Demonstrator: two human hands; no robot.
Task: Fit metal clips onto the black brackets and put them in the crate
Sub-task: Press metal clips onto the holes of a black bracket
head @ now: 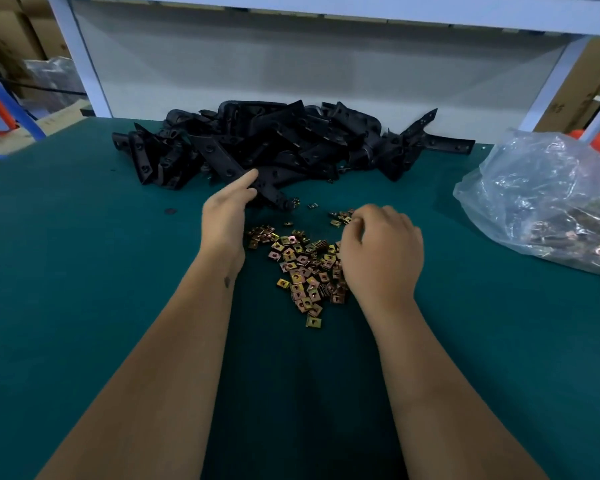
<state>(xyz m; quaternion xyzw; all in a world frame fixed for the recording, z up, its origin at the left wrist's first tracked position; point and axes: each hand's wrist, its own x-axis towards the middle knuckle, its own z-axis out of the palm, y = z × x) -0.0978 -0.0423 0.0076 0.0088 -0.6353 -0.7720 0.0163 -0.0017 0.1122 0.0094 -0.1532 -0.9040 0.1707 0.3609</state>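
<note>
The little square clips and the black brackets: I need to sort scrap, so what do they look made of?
The clips look like thin plated metal: a shiny gold-to-pinkish sheen with a punched hole in each. The black brackets have a dull, matte black surface with round holes; painted metal or moulded plastic, the look leaves that open.

A factory assembly bench, by the look of it. A green mat (84,271) covers the worktop, with a white steel frame (84,64) and a shelf overhead. Piled at the back, a heap of identical black brackets (274,143); in front, a scatter of brass-coloured clips (302,268), and more of them bulk-packed in a clear bag (541,202) on the right. Cardboard cartons (586,84) stacked behind on both sides, and a blue stool (11,109) at left.
</note>
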